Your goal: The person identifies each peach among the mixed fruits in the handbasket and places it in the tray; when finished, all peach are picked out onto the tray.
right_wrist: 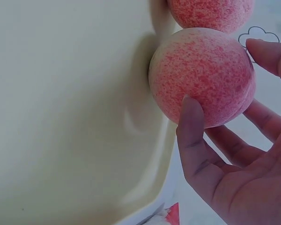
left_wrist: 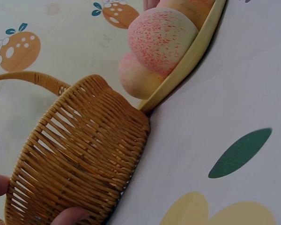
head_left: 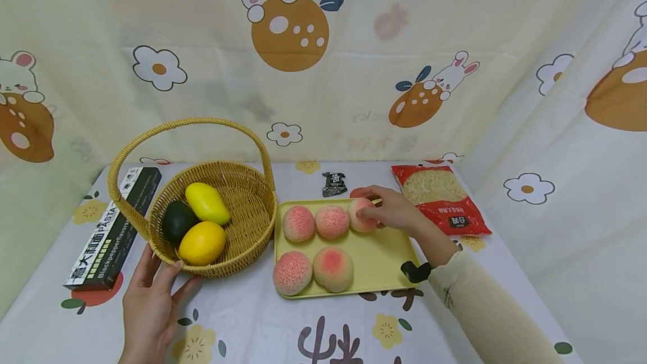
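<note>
My right hand (head_left: 391,209) holds a pink-speckled peach (right_wrist: 201,77) between thumb and fingers, at the back edge of the yellow tray (head_left: 384,257). Two more peaches line up to its left, one of them a speckled peach (head_left: 332,222) right beside it. In the tray's front left sit another speckled peach (head_left: 292,273) and a peach with a red blush (head_left: 333,269). My left hand (head_left: 154,302) rests its spread fingers against the outer wall of a wicker basket (left_wrist: 79,150). Inside the basket lie a yellow mango (head_left: 208,203), a yellow lemon (head_left: 203,243) and a dark green avocado (head_left: 179,223).
A black pasta box (head_left: 113,229) lies left of the basket, whose tall handle (head_left: 192,121) arches over it. Behind the tray is a small black packet (head_left: 334,184). A red bag of dry noodles (head_left: 440,198) lies at the back right. A patterned curtain (head_left: 212,100) hangs behind the table.
</note>
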### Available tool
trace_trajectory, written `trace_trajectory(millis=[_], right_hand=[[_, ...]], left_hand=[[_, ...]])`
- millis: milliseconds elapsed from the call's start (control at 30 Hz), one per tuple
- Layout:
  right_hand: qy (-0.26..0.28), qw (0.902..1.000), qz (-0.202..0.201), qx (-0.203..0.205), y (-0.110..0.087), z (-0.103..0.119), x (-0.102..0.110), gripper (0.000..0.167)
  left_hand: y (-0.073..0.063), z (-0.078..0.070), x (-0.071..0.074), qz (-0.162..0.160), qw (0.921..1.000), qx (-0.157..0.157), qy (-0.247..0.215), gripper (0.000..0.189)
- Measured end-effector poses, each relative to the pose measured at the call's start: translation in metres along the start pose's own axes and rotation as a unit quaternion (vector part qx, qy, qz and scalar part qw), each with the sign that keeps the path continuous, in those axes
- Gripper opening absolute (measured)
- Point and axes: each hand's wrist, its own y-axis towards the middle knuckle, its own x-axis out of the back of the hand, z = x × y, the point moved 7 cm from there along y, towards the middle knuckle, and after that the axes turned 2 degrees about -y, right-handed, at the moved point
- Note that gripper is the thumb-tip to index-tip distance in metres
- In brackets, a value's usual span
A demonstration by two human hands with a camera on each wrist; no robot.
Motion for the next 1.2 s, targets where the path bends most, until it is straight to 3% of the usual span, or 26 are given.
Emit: trace_trajectory(millis=[233,367,433,500,567,667,800,900,1033,1200], right_hand=[[0.035,0.9993,-0.001,0.01,-0.007,-0.003,0.004,0.053],[0.08,0.9968,-0.005,-0.006,-0.011,-0.008,0.01,0.06],[0.093,0.9948,-0.036,-0.02,-0.021,-0.011,0.015,0.062],[0.101,0.9896,-0.097,-0.032,-0.038,-0.013,0.02,0.06],[0.112,0.9778,-0.17,-0.05,-0.061,-0.014,0.022,0.055],[0.176,0.95,-0.25,-0.063,-0.097,-0.015,0.017,0.042],[0.322,0.9079,-0.265,-0.043,-0.121,-0.014,0.0,0.027],[0.389,0.8855,-0.253,-0.024,-0.128,-0.009,-0.012,0.023],[0.41,0.8783,-0.246,-0.014,-0.129,-0.003,-0.024,0.026],[0.416,0.8789,-0.234,-0.01,-0.126,0.005,-0.037,0.03]], left_hand=[[0.002,-0.001,0.001,-0.002,1.0,-0.004,0.005,0.075],[0.002,0.0,0.002,-0.006,0.9999,-0.005,0.008,0.075],[0.0,0.001,0.002,-0.008,0.9999,-0.003,0.008,0.075],[-0.003,0.003,0.004,-0.014,0.9998,0.002,0.01,0.076],[-0.005,0.005,0.007,-0.02,0.9997,0.006,0.01,0.076],[-0.008,0.004,0.009,-0.025,0.9997,0.004,0.005,0.076],[-0.007,0.001,0.007,-0.016,0.9999,-0.007,-0.001,0.077],[-0.006,0.001,0.005,-0.012,0.9999,-0.008,0.001,0.077],[-0.004,0.0,0.003,-0.009,0.9999,-0.01,0.004,0.078],[-0.003,-0.005,0.001,-0.013,0.9995,-0.024,0.019,0.08]])
